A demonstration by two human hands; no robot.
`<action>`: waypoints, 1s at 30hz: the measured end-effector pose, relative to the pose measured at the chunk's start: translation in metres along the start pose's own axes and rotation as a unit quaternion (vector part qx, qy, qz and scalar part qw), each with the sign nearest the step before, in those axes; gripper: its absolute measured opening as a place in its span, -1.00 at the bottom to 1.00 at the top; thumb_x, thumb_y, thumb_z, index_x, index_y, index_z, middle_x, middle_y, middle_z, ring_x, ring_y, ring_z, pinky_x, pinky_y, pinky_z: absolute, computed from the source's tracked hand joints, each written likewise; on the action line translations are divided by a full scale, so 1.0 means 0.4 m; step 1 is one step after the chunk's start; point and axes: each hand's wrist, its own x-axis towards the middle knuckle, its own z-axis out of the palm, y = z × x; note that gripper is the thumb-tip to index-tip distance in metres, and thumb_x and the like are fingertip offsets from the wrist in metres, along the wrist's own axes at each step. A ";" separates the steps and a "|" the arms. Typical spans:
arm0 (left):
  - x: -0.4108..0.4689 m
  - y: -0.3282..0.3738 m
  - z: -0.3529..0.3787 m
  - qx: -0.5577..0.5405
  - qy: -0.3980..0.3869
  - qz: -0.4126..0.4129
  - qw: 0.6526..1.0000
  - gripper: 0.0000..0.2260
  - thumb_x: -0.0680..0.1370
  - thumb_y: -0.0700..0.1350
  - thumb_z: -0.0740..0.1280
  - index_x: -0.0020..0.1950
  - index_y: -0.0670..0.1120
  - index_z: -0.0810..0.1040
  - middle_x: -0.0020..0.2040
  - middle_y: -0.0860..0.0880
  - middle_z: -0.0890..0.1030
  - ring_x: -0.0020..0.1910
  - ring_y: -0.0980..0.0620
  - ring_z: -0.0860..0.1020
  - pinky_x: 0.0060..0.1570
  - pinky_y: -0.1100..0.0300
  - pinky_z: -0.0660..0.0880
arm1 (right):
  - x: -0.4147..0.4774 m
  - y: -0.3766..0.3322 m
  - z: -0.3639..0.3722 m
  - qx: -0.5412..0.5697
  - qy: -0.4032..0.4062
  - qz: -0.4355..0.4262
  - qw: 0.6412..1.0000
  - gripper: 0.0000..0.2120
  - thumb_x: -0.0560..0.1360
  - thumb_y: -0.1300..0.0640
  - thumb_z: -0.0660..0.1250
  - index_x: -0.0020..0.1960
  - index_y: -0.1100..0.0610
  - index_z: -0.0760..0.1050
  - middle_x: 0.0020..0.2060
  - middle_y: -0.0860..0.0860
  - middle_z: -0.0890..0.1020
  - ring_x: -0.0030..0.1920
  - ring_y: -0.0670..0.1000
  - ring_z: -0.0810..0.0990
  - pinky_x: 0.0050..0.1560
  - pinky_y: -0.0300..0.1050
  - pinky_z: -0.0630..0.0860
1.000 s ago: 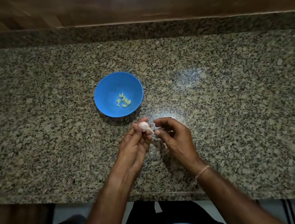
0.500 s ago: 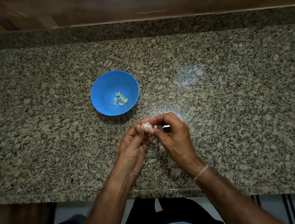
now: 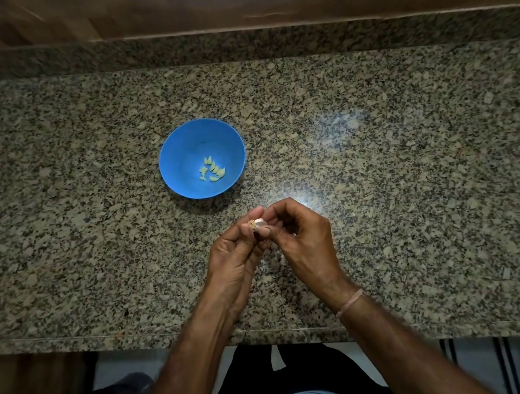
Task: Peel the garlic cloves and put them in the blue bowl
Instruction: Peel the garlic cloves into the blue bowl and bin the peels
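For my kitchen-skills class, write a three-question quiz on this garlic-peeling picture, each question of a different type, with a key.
1. True or false: the blue bowl already holds peeled cloves.
2. Multiple choice: the left hand and right hand hold the garlic piece A) inside the bowl, B) over the counter, nearer the person than the bowl, C) beyond the bowl.
3. Short answer: which wrist wears the thin band?
Key: 1 true; 2 B; 3 the right.
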 end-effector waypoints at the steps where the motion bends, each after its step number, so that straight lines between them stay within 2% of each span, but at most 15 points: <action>1: 0.000 -0.001 -0.004 -0.001 -0.002 0.000 1.000 -0.58 0.57 -0.04 0.32 0.37 -0.22 0.57 0.30 -0.28 0.64 0.37 -0.21 0.59 0.43 -0.06 0.44 | -0.001 0.000 0.001 0.001 -0.003 0.001 1.000 -0.86 0.49 0.23 0.57 -0.05 0.15 0.62 -0.16 0.02 0.68 -0.12 0.04 0.66 -0.07 -0.12 0.63; 8: 0.000 -0.014 -0.014 0.006 0.010 0.023 1.000 -0.64 0.57 -0.05 0.35 0.26 -0.25 0.61 0.25 -0.31 0.66 0.30 -0.24 0.63 0.33 0.02 0.57 | -0.010 -0.003 0.014 -0.010 -0.008 -0.007 1.000 -0.86 0.49 0.22 0.57 -0.07 0.17 0.61 -0.18 -0.09 0.69 -0.15 -0.07 0.67 -0.11 -0.17 0.63; 11: -0.002 -0.023 -0.009 0.019 0.034 0.033 0.999 -0.64 0.55 -0.06 0.38 0.23 -0.29 0.61 0.20 -0.34 0.67 0.25 -0.24 0.66 0.29 0.02 0.60 | -0.012 -0.002 0.015 -0.019 -0.012 -0.005 1.000 -0.85 0.49 0.23 0.56 -0.08 0.21 0.59 -0.18 -0.09 0.70 -0.16 -0.16 0.67 -0.14 -0.31 0.60; 13: -0.002 -0.029 -0.006 0.026 0.053 0.035 0.998 -0.66 0.54 -0.07 0.40 0.19 -0.29 0.62 0.17 -0.36 0.67 0.21 -0.24 0.67 0.27 0.01 0.61 | -0.014 0.002 0.021 -0.032 -0.005 -0.004 0.999 -0.84 0.50 0.20 0.56 -0.08 0.20 0.59 -0.19 -0.05 0.70 -0.16 -0.12 0.67 -0.16 -0.34 0.58; 17: 0.006 -0.041 -0.013 0.040 0.080 0.031 0.996 -0.75 0.60 -0.16 0.39 0.20 -0.30 0.62 0.14 -0.32 0.70 0.19 -0.23 0.69 0.25 0.01 0.63 | -0.013 0.016 0.041 -0.038 0.004 0.023 0.999 -0.83 0.51 0.16 0.56 -0.08 0.18 0.59 -0.20 0.00 0.68 -0.18 -0.04 0.65 -0.19 -0.31 0.58; 22: 0.018 -0.054 -0.029 0.088 0.111 0.035 0.989 -0.86 0.67 -0.25 0.34 0.14 -0.25 0.66 0.10 -0.28 0.72 0.16 -0.25 0.70 0.24 -0.09 0.61 | -0.015 0.035 0.038 0.014 -0.007 0.079 0.997 -0.82 0.50 0.12 0.58 -0.03 0.18 0.63 -0.12 -0.07 0.74 -0.15 -0.15 0.69 -0.17 -0.24 0.62; 25: 0.018 -0.073 -0.037 0.110 0.130 0.035 0.985 -0.86 0.68 -0.25 0.33 0.11 -0.22 0.69 0.06 -0.25 0.74 0.16 -0.27 0.69 0.28 -0.13 0.57 | -0.017 0.056 0.040 -0.004 -0.011 0.093 0.996 -0.83 0.50 0.14 0.57 -0.05 0.17 0.61 -0.16 -0.05 0.72 -0.18 -0.14 0.67 -0.17 -0.24 0.62; 30: 0.022 -0.091 -0.036 0.140 0.165 0.026 0.976 -0.85 0.68 -0.24 0.33 0.11 -0.20 0.70 0.00 -0.16 0.76 0.09 -0.16 0.73 0.08 0.10 0.63 | -0.017 0.074 0.055 -0.017 -0.012 0.113 0.993 -0.85 0.52 0.19 0.55 -0.08 0.18 0.58 -0.17 -0.08 0.72 -0.19 -0.13 0.67 -0.18 -0.19 0.67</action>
